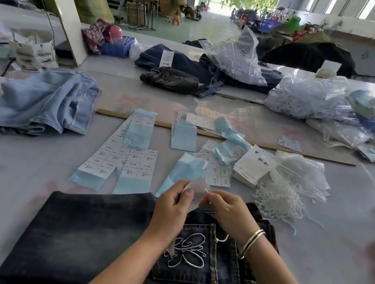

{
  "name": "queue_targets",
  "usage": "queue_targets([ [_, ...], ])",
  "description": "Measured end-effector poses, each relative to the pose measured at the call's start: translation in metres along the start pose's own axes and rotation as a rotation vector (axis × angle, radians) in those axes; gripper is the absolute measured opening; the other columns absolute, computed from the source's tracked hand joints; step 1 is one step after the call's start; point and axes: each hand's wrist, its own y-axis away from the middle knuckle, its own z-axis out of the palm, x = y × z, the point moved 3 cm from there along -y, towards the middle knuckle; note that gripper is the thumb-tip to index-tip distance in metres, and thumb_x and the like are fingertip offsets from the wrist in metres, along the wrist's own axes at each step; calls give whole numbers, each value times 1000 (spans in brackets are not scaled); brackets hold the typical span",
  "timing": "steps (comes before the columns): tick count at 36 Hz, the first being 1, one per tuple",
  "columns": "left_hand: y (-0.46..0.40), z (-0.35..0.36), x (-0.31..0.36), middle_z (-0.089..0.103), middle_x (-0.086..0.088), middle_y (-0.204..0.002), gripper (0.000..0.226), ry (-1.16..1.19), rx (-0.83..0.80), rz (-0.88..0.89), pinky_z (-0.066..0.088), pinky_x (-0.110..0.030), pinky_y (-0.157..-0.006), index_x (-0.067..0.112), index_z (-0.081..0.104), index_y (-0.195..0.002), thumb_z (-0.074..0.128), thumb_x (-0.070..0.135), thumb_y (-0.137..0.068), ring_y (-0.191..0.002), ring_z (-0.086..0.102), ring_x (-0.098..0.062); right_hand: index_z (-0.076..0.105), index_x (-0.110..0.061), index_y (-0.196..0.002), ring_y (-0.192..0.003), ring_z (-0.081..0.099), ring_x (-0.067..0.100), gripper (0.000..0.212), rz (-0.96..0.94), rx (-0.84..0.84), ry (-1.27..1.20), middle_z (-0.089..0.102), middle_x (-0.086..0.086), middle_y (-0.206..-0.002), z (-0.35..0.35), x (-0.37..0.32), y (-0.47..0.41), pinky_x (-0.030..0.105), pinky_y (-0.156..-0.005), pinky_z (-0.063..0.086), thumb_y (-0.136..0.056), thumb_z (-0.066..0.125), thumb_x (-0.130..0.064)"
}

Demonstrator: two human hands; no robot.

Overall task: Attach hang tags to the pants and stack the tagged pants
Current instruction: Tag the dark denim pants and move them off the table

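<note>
Grey table (0, 185) is covered w/ work items. Dark denim pants (82, 231) are laid flat at the near edge, centre-bottom of view; faded wash, back pocket facing up w/ white embroidered looped motif (189, 248) stitched on it, metal zip seen along the pocket's right side. Light-blue jeans (41, 102) are piled at left, well apart from the dark pair. More dark jeans (175, 77) are heaped further back, one w/ a white tag on it. Clear bags of white strings (312, 100) are seen back right. Sticker sheets on blue backing (133, 165) are spread across mid-table, just beyond the pants; a stack of white hang tags (254, 168) sits to their right, touching a loose bundle of white tag strings (281, 199). A wooden ruler (279, 149) is laid across behind the sheets. Grip: a small white tag (197, 190) is held up above the pants' waistband, pinched by left hand (171, 211) at its left edge, fingers curled round it. Right hand (226, 213) is closed on the tag's right edge, fingertips pinched together; a thin white string appears to be pinched there too, not fully clear. Silver bangles (252, 242) are worn on the right wrist.
</note>
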Motion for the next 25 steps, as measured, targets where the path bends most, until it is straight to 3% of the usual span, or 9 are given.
queue_targets([
  [3,1,2,2,72,12,-92,21,-15,-29,19,46,-11,-76,30,66,-99,48,19,-98,-89,65,-3,68,-24,-58,-55,39,21,39,14,19,-16,61,19,-71,-1,2,-1,33,-56,32,-94,53,-28],
  [7,4,4,2,72,12,-97,22,10,-94,15,49,-19,-86,33,67,-100,48,31,-90,-97,65,-6,70,-17,-63,-57,42,21,35,13,34,-6,58,22,-68,-2,5,-2,33,-59,35,-92,52,-23],
  [10,5,5,-2,72,5,-102,23,83,-123,-25,50,-35,-94,30,68,-103,50,30,-89,-104,65,-15,68,-24,-56,-43,36,8,41,21,38,27,50,5,-52,-4,8,-3,23,-47,31,-93,51,-22],
  [12,5,5,0,72,0,-106,24,144,-146,-42,50,-35,-94,27,69,-105,51,31,-90,-106,65,-18,66,-23,-54,-36,32,3,42,28,44,31,51,-7,-45,-6,8,-3,16,-41,27,-94,51,-21],
  [14,7,6,3,71,-5,-110,34,214,-200,-55,50,-29,-93,21,71,-107,47,39,-92,-109,64,-20,67,-21,-60,-35,33,2,38,25,44,41,53,-8,-46,-7,9,-3,14,-40,27,-94,51,-21],
  [17,8,6,8,72,-9,-106,48,324,-214,-210,51,-32,-90,20,75,-100,39,51,-96,-104,66,-24,68,-19,-65,-37,32,2,35,15,15,52,52,0,-56,-9,9,-2,15,-41,26,-95,51,-24],
  [20,2,4,7,75,-3,-93,26,195,-170,-314,52,-20,-67,29,73,-97,48,37,-97,-82,70,-15,66,-19,-63,-36,29,3,37,22,-54,55,46,-10,-46,-12,10,0,13,-40,24,-96,50,-24],
  [22,2,8,5,75,-3,-96,18,205,-230,-385,52,-21,-68,25,70,-106,57,25,-95,-83,70,-13,68,-18,-65,-37,32,3,36,24,-66,88,44,-12,-41,-13,10,2,14,-43,28,-96,51,-25],
  [25,2,14,8,73,-8,-94,22,350,-320,-482,52,-22,-71,11,70,-111,61,16,-91,-83,68,-13,75,-18,-78,-60,57,11,30,23,-57,61,67,-4,-64,-14,11,5,23,-64,46,-95,54,-29],
])
